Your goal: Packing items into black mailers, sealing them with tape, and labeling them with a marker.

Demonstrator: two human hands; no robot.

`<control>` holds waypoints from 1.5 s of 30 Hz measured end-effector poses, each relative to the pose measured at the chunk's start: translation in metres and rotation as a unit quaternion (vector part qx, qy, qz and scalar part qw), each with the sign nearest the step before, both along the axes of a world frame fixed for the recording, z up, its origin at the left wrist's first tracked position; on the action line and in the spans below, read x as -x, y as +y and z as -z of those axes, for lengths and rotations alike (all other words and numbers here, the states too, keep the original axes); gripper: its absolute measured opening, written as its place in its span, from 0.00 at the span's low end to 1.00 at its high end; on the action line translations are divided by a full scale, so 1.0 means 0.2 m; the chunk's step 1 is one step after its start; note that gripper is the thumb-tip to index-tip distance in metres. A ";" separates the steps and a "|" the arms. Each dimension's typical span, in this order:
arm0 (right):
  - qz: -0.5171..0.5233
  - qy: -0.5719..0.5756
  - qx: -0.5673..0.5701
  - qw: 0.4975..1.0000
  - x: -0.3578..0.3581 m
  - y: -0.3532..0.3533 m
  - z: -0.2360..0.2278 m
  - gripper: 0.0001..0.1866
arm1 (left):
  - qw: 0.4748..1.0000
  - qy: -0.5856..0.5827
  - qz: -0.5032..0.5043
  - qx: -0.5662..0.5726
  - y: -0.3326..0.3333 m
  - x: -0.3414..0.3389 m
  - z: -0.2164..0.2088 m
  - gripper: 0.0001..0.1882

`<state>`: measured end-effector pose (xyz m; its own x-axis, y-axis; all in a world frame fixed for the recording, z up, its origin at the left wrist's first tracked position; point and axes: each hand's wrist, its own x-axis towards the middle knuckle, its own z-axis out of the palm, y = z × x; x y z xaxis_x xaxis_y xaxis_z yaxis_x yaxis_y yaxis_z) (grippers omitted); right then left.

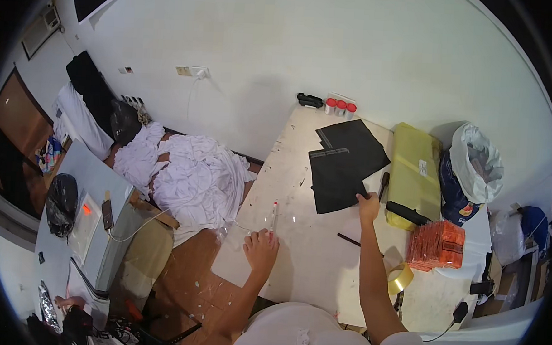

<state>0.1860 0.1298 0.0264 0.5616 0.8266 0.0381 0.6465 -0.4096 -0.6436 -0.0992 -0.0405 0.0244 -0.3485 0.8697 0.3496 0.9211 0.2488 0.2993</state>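
Note:
My right hand (368,207) pinches the lower right corner of a black flat sheet, perhaps a pouch (336,185), lying on the pale table. A second black piece (360,145) lies partly under it, farther back; both have a printed strip near one edge. My left hand (261,252) rests on the table's left part, fingers curled at the near end of a slim clear-and-white tube with a red tip (274,215). The tube points away from me. Close to my right forearm lies a thin black stick (348,239). A dark marker-like object (384,185) lies just beyond my right hand.
To the right are a yellow wrapped package (413,173), a black roll (407,213), orange packets (436,246), yellow tape (400,279) and a white-lined bag (473,170). Red-capped containers (340,107) stand at the back. White cloth (197,178) is heaped left of the table.

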 end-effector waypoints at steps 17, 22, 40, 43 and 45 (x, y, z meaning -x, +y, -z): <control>0.015 -0.057 -0.082 0.995 -0.07 -0.08 -0.10 0.14 | 0.974 -0.192 0.120 -0.023 -0.10 0.04 -0.15 0.21; -0.001 -0.074 -0.107 0.991 -0.11 -0.05 -0.05 0.13 | 0.972 -0.191 0.137 -0.016 -0.11 0.05 -0.14 0.21; 0.113 0.602 -0.240 0.753 -0.05 -0.22 -0.16 0.14 | 0.796 -0.585 0.144 0.051 -0.13 -0.01 -0.19 0.16; 0.141 0.778 -0.243 0.563 -0.02 -0.44 -0.19 0.11 | 0.656 -0.726 0.155 0.137 -0.14 -0.06 -0.24 0.16; 0.141 0.760 -0.242 0.587 -0.01 -0.64 -0.15 0.11 | 0.654 -0.726 0.155 0.146 -0.16 -0.13 -0.27 0.15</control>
<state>0.1879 0.0017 0.0573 0.3625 0.7911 -0.4927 -0.8743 0.1054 -0.4739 -0.0729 -0.0730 0.0787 0.0797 0.9331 -0.3507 -0.2611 0.3591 0.8960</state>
